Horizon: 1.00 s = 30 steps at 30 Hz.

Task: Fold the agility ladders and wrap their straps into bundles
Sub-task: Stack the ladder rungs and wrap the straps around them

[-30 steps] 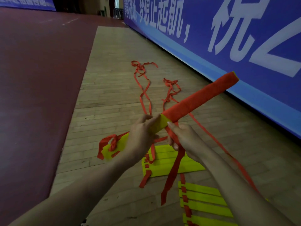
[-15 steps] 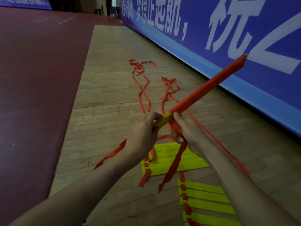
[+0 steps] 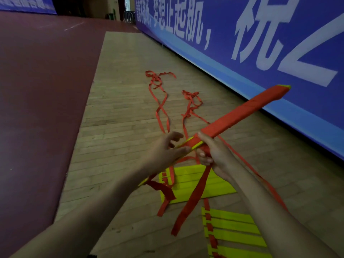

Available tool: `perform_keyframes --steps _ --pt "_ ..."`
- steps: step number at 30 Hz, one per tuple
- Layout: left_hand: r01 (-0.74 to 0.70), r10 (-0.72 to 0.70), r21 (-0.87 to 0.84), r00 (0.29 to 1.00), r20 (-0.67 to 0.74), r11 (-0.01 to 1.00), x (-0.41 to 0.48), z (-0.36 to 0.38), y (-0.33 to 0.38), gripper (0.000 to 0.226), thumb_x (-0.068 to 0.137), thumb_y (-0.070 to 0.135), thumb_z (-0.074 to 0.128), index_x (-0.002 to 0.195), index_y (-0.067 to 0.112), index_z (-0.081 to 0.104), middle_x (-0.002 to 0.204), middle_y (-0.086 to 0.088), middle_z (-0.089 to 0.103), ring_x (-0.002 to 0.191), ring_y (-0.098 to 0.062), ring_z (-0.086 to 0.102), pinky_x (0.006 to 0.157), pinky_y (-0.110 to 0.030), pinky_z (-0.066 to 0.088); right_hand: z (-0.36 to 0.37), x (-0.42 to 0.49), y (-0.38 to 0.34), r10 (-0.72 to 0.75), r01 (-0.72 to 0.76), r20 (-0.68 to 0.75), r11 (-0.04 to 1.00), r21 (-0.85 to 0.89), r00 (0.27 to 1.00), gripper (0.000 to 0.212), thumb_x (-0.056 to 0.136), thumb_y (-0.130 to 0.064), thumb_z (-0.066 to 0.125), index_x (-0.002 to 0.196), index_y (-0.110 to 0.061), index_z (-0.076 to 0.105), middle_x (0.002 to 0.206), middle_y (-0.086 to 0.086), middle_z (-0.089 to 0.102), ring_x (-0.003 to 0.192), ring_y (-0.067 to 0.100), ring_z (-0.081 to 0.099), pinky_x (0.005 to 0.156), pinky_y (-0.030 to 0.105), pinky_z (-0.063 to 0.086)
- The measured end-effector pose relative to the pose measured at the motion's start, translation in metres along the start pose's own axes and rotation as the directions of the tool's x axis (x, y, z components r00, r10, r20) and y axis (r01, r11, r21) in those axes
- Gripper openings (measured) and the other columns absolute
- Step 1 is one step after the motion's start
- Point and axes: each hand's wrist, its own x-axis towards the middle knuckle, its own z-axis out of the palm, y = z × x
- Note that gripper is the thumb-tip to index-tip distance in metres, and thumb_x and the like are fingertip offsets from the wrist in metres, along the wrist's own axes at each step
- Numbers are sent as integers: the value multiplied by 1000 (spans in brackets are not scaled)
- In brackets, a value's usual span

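Left hand (image 3: 164, 152) has opened; right hand (image 3: 214, 155) grips the bundle (image 3: 242, 113), its long axis rising rightward.

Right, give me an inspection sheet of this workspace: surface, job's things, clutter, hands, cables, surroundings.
Surface: wooden plank floor, with dark red flooring to its left.
Job's things: ladder bundle held in the air, mostly wrapped in red strap, yellow showing at both ends. Strap tail hangs below it. Yellow ladder stack on the floor under the hands, second ladder nearer. Loose red straps trail across the floor.
Clutter: nothing seen.
Hands: left hand open, fingers against the bundle's near end. Right hand grips the bundle where the wrap stops.
Cables: nothing seen.
Surroundings: blue banner with white characters along the right.
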Motion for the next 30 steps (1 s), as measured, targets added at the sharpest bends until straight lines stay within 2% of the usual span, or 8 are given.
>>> perform_keyframes --steps 2,6,12,18,21,24,28,30 --pt "118 -126 57 978 164 991 -1 -11 -4 42 90 46 58 113 11 64 100 -2 67 81 -12 61 67 -19 47 -2 -1 -3 -20 19 49 1000 10 999 36 100 -31 46 71 -10 50 42 0 39 28 7 24 33 15 21" --pt "253 -137 -284 918 371 925 -4 -27 -13 33 86 33 64 104 5 67 84 -6 71 65 -14 64 57 -21 51 -4 -3 -5 -44 48 133 998 -27 990 36 99 -35 47 73 -12 55 46 1 45 31 8 31 34 16 25" --pt "256 -113 -415 934 340 873 -2 -28 -22 33 81 17 68 108 -1 67 88 -13 68 72 -20 64 64 -26 54 -11 -6 -6 -22 65 224 980 -189 974 39 87 -42 53 67 -10 64 58 3 63 40 9 49 41 18 39" --pt "211 -128 -407 967 221 889 -1 -23 -20 13 88 10 64 100 6 66 87 -12 65 76 -23 60 61 -25 52 -25 -3 0 16 42 197 956 -289 980 28 101 -23 43 93 -6 63 65 2 69 45 8 55 45 18 44" --pt "122 -100 -278 991 91 953 0 -17 -18 7 90 8 64 97 7 64 92 -20 65 76 -30 63 65 -31 54 -22 -1 2 -25 67 126 939 -338 992 28 101 -22 45 89 -9 67 63 5 67 43 8 53 44 17 42" --pt "0 5 57 997 -79 998 -2 -3 -23 13 90 17 65 99 8 65 89 -19 70 83 -33 68 76 -44 53 -17 2 9 -41 52 34 891 -452 999 30 102 -24 44 83 -9 63 71 24 60 39 7 47 45 20 37" --pt "-10 135 454 960 -244 891 -8 16 -26 24 93 39 57 113 28 60 106 -4 67 99 -31 62 72 -40 50 -10 4 11 -45 34 -20 925 -379 999 34 102 -28 43 83 -6 59 68 17 56 35 6 40 41 20 34" --pt "-62 212 503 945 -247 862 -8 19 -28 33 95 43 51 126 33 55 122 4 59 105 -28 60 73 -38 50 -8 4 7 -33 29 -9 951 -307 999 49 94 -52 48 83 -7 62 64 12 62 36 9 41 40 19 35"
